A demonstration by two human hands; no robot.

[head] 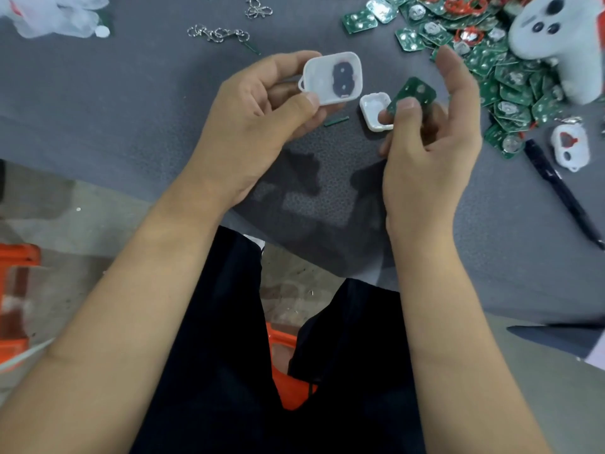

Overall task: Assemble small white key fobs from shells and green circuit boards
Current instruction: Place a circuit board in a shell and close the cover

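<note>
The white shell [332, 78] is being held above the grey desk [131, 109], its open inside facing up and showing a dark 2-lobed button pad. The left hand [258, 116] is gripping it, thumb pressing on the near edge and fingers [288, 62] curling behind the far side. Just to its right, the right hand [425, 152] is pinching 1 green circuit board [414, 91] between thumb and curled fingers, the board tilting upward. The same hand is also holding a smaller white shell half [373, 109], touching the board's lower edge; its index finger is extending upward. A pile of green circuit boards [484, 54] is lying at the right on the desk, with a white controller [556, 44] resting on it. Another shell [571, 145] and a dark pen [559, 191] are lying near the pile. Metal key chains [217, 33] are lying at the far side.
</note>
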